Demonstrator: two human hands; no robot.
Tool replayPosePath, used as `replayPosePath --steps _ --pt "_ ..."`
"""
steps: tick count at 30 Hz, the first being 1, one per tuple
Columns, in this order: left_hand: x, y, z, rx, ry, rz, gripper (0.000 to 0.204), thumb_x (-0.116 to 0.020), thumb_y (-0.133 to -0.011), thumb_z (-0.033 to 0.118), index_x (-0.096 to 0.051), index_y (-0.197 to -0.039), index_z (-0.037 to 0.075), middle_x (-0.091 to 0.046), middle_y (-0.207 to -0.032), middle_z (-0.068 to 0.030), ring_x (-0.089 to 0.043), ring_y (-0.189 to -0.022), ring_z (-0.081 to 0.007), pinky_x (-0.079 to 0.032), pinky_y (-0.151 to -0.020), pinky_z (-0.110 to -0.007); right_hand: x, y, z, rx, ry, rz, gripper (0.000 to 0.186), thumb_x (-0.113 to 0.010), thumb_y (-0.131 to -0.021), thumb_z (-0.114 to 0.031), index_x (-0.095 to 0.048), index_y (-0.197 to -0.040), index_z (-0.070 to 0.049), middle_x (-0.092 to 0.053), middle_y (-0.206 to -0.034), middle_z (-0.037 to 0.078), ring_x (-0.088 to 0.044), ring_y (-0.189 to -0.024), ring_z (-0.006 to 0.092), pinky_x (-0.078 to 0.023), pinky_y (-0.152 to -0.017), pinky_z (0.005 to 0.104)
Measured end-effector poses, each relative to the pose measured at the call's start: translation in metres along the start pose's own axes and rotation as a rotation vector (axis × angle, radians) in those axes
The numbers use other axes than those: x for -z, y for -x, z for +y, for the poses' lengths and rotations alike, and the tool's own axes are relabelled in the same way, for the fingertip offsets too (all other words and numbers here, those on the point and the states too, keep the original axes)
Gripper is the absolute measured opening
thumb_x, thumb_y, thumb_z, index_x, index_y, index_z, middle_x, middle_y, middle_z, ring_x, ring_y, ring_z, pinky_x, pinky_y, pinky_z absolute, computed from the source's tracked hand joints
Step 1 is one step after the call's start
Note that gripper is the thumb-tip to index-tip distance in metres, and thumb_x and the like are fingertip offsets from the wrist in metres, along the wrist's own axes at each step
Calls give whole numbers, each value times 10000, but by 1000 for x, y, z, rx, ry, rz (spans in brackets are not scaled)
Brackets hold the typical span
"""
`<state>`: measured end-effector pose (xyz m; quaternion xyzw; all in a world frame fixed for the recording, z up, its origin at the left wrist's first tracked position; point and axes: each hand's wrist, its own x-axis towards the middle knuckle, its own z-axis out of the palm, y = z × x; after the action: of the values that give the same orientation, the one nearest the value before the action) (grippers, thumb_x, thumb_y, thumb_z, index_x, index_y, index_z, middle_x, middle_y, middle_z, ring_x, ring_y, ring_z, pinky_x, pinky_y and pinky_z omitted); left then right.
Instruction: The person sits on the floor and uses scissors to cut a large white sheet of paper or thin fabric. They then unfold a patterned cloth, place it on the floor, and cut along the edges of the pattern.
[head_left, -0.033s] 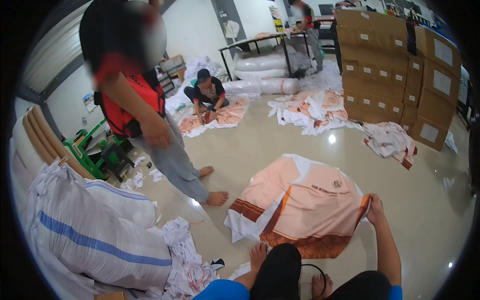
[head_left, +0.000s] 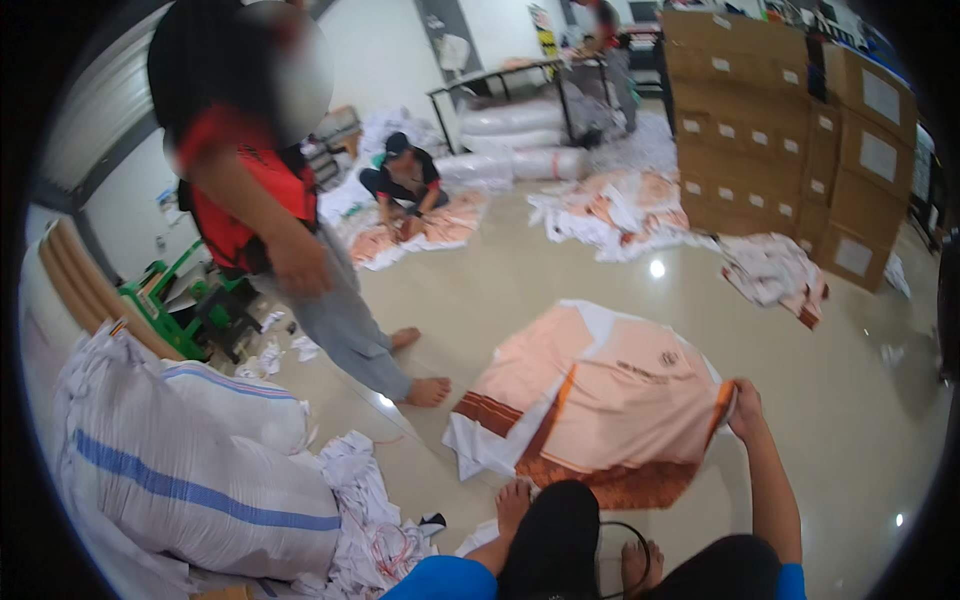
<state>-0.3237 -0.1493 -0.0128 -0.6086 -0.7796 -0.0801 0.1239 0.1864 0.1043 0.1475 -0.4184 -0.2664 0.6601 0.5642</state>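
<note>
A peach fabric panel (head_left: 640, 400), printed with a small dark emblem and edged in orange, is spread on the floor in front of my feet. My right hand (head_left: 744, 410) is closed on its right edge and lifts that edge a little. Beneath and beside it lie more printed fabric pieces (head_left: 487, 413), white with a brown band, and a rust-brown patterned strip (head_left: 610, 487) along the near side. Of my left arm only the blue sleeve (head_left: 445, 578) and a bit of forearm show; the hand is hidden by my knee.
A person (head_left: 300, 250) stands barefoot at left, close to the fabric. Another (head_left: 405, 185) squats over cloth farther back. White sacks (head_left: 200, 480) and scraps (head_left: 365, 500) lie at left. Stacked cartons (head_left: 745, 130) stand at back right, with cloth heaps (head_left: 610, 215) beside them.
The whole view has shifted slightly, with things sitting a little higher and farther left. My right hand keeps its hold on the fabric panel.
</note>
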Motion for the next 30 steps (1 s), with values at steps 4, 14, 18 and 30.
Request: replayPosePath --steps 4,14,18,30 --pt "-20 -9 19 -15 -56 141 131 -601 -1059 286 -572 -1112 170 -628 -1070 -51 -658 -1007 -282 -517 -840 -481 7 -17 -30 27 24 -87 318 -475 -1105 -224 -719 -1102 -20 -767 -1066 104 -733 -1011 243 -587 -991 427" --pt "13 -2 45 -48 227 17 273 -607 -1042 289 -593 -1236 97 -624 -1405 -98 -598 -1294 -343 -466 -1059 -504 10 10 -40 -89 120 85 305 -496 -1093 -261 -669 -1102 -10 -738 -1035 122 -721 -930 264 -599 -877 465" --pt "11 -19 17 -29 136 57 269 -616 -1032 311 -600 -1209 109 -623 -1394 -88 -591 -1298 -329 -463 -1058 -489 -25 12 -33 -87 29 59 347 -463 -1125 -302 -661 -1128 -17 -758 -1030 113 -731 -922 259 -603 -915 454" --pt "-26 -18 1 -31 -60 76 286 -582 -1069 363 -636 -1260 158 -679 -1275 -50 -653 -1165 -286 -506 -919 -464 -4 -2 -14 1 15 45 334 -481 -1072 -271 -705 -1117 -27 -768 -1114 115 -741 -1057 269 -604 -1000 456"
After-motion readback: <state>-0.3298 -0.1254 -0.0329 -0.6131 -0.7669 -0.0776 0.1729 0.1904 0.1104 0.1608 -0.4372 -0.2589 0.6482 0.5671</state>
